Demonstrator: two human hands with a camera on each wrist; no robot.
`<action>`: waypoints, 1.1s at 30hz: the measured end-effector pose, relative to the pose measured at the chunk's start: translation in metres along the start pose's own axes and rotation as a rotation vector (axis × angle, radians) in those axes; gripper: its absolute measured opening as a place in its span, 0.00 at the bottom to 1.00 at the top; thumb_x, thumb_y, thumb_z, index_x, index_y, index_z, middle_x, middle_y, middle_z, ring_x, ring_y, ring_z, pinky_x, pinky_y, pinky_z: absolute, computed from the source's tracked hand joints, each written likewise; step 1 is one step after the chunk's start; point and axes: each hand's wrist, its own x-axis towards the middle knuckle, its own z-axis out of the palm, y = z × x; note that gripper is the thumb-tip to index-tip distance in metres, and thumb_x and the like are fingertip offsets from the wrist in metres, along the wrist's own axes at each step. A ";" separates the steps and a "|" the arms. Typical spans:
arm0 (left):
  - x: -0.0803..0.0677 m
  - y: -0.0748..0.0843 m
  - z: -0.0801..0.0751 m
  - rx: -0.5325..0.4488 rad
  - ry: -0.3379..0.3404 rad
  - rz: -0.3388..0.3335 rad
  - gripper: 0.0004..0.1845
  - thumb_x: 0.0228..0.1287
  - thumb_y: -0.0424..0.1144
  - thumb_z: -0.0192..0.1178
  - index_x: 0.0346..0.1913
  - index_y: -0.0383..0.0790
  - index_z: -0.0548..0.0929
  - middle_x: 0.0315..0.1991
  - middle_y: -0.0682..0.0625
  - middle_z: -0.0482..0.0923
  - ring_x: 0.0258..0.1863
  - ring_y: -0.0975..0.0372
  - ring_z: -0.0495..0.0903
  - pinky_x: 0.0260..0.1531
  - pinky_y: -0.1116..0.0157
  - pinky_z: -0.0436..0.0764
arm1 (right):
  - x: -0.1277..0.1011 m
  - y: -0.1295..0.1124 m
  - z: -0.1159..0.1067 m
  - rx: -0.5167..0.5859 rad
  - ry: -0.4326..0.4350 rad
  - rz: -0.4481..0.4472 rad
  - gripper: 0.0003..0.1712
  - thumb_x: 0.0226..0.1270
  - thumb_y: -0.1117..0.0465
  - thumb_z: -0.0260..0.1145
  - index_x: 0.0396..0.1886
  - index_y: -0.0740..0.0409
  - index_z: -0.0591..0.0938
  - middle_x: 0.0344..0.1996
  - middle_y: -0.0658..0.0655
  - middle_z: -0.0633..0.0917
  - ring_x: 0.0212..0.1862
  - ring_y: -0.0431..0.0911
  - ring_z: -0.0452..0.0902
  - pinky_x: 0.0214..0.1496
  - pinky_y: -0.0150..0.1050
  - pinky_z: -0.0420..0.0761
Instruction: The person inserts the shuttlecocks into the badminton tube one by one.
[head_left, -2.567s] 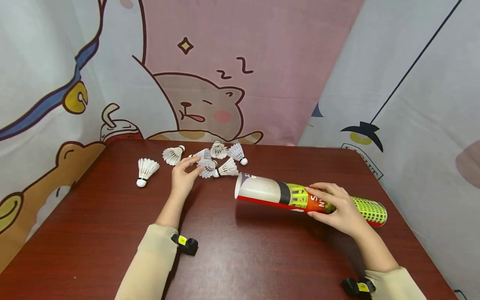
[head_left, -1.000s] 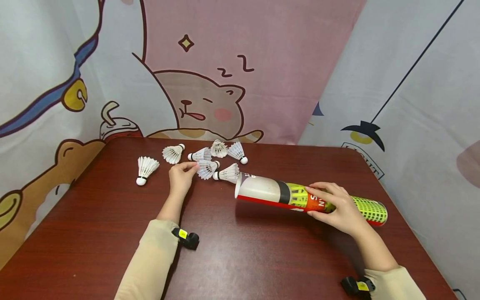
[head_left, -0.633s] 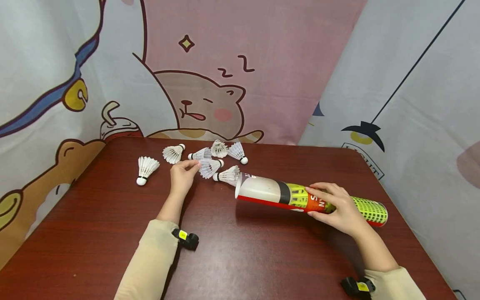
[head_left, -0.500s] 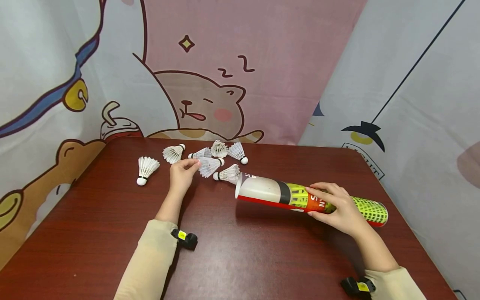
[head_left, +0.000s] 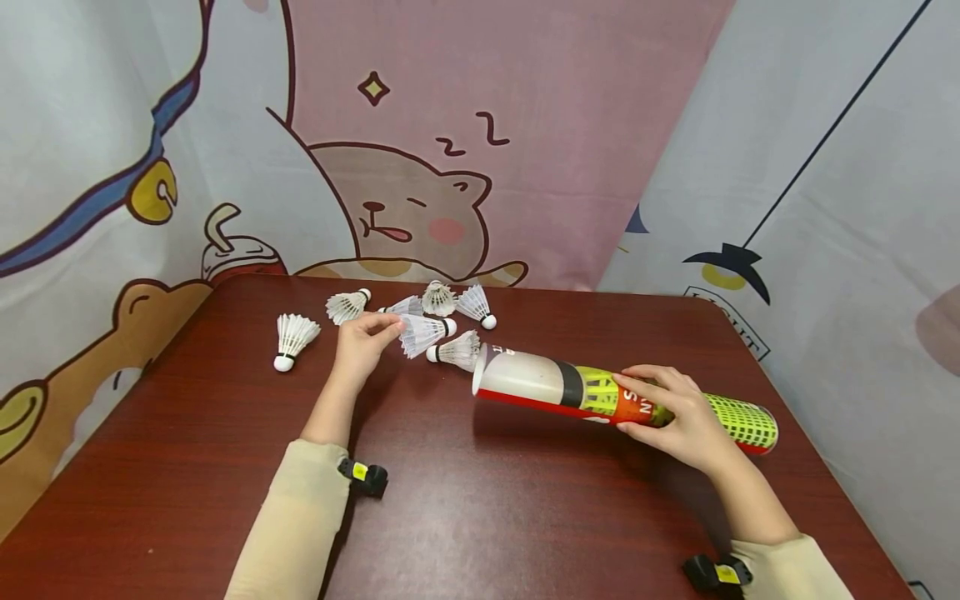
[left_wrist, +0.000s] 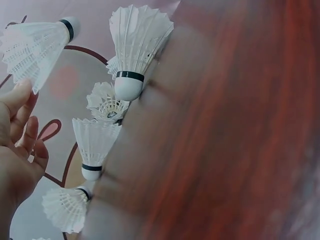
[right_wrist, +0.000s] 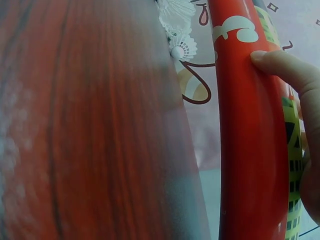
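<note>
My left hand (head_left: 360, 348) pinches a white shuttlecock (head_left: 422, 333) by its feather edge, cork pointing right. In the left wrist view that shuttlecock (left_wrist: 35, 50) is raised off the table, between the thumb and fingertips. My right hand (head_left: 678, 421) grips a long shuttlecock tube (head_left: 528, 379) around its middle, its rim end facing left toward the shuttlecocks. The tube is printed red, grey and yellow-green; its inside is hidden. Another shuttlecock (head_left: 456, 350) lies at the tube's left end, its feathers beside the rim.
Several more shuttlecocks lie at the back of the brown table (head_left: 450, 500): one (head_left: 295, 340) at far left, another (head_left: 348, 307) behind the left hand, and a group with one shuttlecock (head_left: 475, 305) at its right. A printed curtain (head_left: 562, 167) hangs behind the table.
My left hand takes the shuttlecock by its feathers; its cork swings to the right and it lifts off the table. The right hand and tube stay nearly still.
</note>
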 end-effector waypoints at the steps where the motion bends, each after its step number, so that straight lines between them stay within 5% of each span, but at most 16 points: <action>1: -0.001 0.006 0.000 -0.001 -0.008 0.009 0.06 0.54 0.23 0.67 0.35 0.21 0.84 0.30 0.41 0.81 0.33 0.68 0.74 0.35 0.73 0.72 | 0.000 0.000 0.000 -0.001 0.000 0.000 0.43 0.36 0.61 0.83 0.59 0.47 0.80 0.54 0.52 0.77 0.55 0.47 0.66 0.46 0.49 0.69; 17: -0.007 0.056 0.013 -0.013 -0.183 0.101 0.04 0.53 0.21 0.66 0.32 0.21 0.84 0.31 0.32 0.80 0.32 0.68 0.73 0.32 0.69 0.70 | 0.000 0.004 -0.002 0.014 0.012 0.002 0.43 0.35 0.62 0.83 0.59 0.47 0.80 0.54 0.51 0.77 0.54 0.45 0.66 0.46 0.47 0.67; 33: -0.014 0.066 0.031 -0.027 -0.332 0.200 0.03 0.51 0.20 0.67 0.30 0.23 0.84 0.29 0.39 0.81 0.32 0.66 0.75 0.33 0.72 0.72 | -0.001 0.003 -0.002 0.009 0.025 -0.004 0.43 0.34 0.63 0.84 0.58 0.48 0.81 0.54 0.52 0.77 0.54 0.46 0.67 0.45 0.46 0.68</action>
